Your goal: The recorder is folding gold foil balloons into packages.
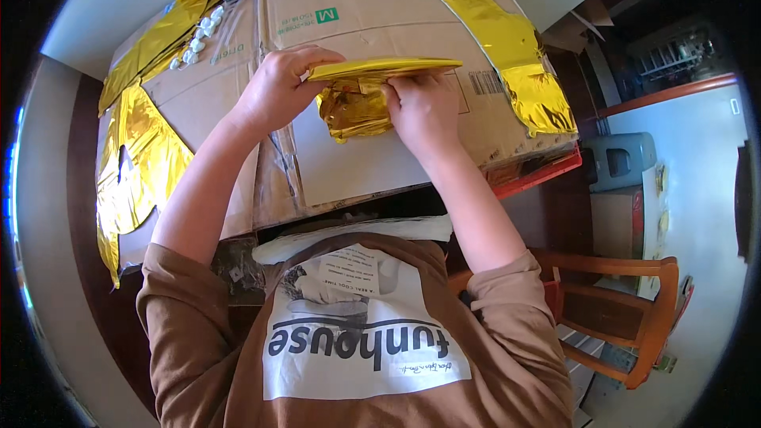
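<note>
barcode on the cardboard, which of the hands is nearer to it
Right. The right hand is just left of the barcode; the left hand is farther left.

Foil (357, 115) glossy, crinkled; box (357, 40) matt cardboard; chair (670, 293) apparently smooth, varnished wood.

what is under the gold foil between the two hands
Below the gold foil, a pale sheet shows, lying on the brown cardboard; whatever the foil itself covers cannot be seen.

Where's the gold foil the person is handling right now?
In the head view, the gold foil is just above centre, held between the left hand and right hand, over the cardboard.
</note>
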The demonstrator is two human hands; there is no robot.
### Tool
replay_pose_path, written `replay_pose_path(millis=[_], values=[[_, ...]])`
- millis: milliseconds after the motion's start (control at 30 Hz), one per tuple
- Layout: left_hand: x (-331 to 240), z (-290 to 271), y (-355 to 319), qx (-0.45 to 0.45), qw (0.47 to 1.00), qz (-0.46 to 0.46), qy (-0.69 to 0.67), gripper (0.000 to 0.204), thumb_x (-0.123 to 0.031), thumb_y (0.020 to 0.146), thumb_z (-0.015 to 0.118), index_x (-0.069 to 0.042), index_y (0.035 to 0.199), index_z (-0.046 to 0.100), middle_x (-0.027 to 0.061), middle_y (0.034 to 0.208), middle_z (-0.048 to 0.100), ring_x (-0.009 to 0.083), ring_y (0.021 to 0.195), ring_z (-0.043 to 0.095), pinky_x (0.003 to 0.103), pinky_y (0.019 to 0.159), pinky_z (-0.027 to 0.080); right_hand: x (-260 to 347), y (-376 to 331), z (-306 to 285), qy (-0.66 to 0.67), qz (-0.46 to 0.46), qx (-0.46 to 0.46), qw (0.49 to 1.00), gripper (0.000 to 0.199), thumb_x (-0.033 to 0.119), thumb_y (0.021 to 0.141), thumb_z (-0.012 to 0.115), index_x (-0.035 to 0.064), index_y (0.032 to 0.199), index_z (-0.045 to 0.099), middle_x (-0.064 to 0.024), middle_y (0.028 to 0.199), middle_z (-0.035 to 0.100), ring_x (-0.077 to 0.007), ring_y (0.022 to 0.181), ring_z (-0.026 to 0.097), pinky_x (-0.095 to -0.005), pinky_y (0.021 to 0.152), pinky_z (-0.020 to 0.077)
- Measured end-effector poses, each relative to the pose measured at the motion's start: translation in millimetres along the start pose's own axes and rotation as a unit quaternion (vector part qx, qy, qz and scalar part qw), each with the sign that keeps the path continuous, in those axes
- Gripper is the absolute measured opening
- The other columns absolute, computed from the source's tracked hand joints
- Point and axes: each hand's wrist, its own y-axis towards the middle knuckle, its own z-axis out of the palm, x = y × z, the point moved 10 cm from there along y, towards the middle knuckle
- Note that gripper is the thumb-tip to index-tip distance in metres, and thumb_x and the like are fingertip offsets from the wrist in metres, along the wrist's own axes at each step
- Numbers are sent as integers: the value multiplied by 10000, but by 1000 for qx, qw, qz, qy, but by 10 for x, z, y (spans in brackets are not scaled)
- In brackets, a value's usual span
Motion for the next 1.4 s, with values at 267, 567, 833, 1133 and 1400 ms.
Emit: replay_pose_path(millis=[267, 567, 833, 1133, 1400], values=[[45, 23, 13, 4, 1000, 3, -8, 286, 37, 874, 648, 2, 1153, 699, 144, 1093, 743, 251, 1010, 720, 347, 908, 551, 33, -185, 106, -77, 82, 97, 989, 227, 103, 836, 734, 31, 1047, 688, -157, 955, 661, -325, 839, 691, -421, 740, 551], [0, 4, -10, -16, 999, 34, 6, 336, 40, 813, 651, -7, 1142, 702, 156, 1073, 737, 317, 976, 715, 372, 867, 562, 524, -437, -229, -2, -42, 78, 996, 265, 130, 849, 717, 10, 1081, 671, -145, 1114, 676, -316, 1083, 632, -467, 977, 473], [-66, 102, -125, -14, 996, 82, 16, 382, 74, 771, 660, -22, 1138, 707, 154, 1055, 728, 338, 979, 708, 376, 837, 575, 490, -510, 22, 12, -18, 112, 994, 415, 136, 855, 713, -25, 1229, 632, -193, 1212, 652, -370, 1210, 584, -514, 1102, 402], [-248, 274, -431, -38, 963, 236, 126, 395, 16, 720, 703, -53, 1109, 707, 119, 1020, 712, 337, 974, 698, 437, 901, 558, 696, -782, -701, 179, -29, 102, 978, 289, 37, 808, 733, -10, 1090, 698, -153, 1083, 701, -321, 949, 687, -423, 880, 550], [-295, 374, -521, 39, 965, 220, 134, 466, 42, 704, 649, 0, 1168, 675, 163, 1190, 678, 377, 1138, 650, 471, 1004, 520, -131, -349, -879, 190, -10, 51, 980, 130, 125, 894, 686, 46, 987, 730, -94, 998, 757, -272, 856, 724, -370, 786, 579]])
